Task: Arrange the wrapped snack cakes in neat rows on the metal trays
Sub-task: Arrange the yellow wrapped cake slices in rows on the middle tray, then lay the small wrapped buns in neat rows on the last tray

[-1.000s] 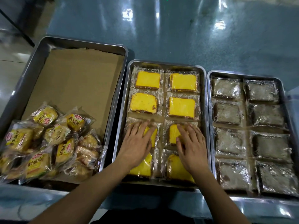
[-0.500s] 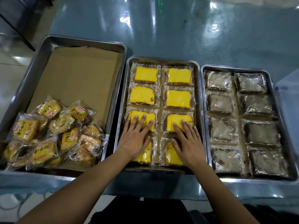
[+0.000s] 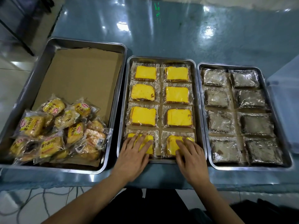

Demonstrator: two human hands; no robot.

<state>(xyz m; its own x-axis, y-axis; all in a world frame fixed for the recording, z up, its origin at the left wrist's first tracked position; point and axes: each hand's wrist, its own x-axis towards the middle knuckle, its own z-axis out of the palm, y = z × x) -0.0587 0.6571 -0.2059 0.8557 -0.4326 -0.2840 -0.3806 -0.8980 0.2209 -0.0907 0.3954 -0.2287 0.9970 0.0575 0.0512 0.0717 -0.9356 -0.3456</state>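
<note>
Steel trays sit three abreast on a teal counter (image 3: 178, 38). Largest is the left tray (image 3: 53, 46), lined with brown cardboard (image 3: 80, 75), its near end holding a loose heap of yellow-labelled bun packets (image 3: 56, 133) lying at all angles. Next comes the right tray (image 3: 284, 165), filled with dark wrapped cakes (image 3: 252, 123) in two columns of four. Between them, the middle tray (image 3: 161, 58) holds yellow wrapped snack cakes (image 3: 177, 94), also in two columns of four, each a flat slab in a clear printed wrapper with its long side running across the tray.

Both hands rest on the nearest row of that middle tray. The left hand (image 3: 134, 152) lies flat with fingers spread on the near-left cake (image 3: 145, 139); the right hand (image 3: 191, 154) lies the same way on the near-right cake (image 3: 172, 143). Neither hand curls round or pinches anything. Each cake sits directly under and just ahead of its own hand, so either can be nudged without crossing over.

My judgement is that this last row is being squared up: the near-right cake looks slightly skewed against the row above, and a small push away from the body should line it up. The heap on the left looks like the work remaining.
</note>
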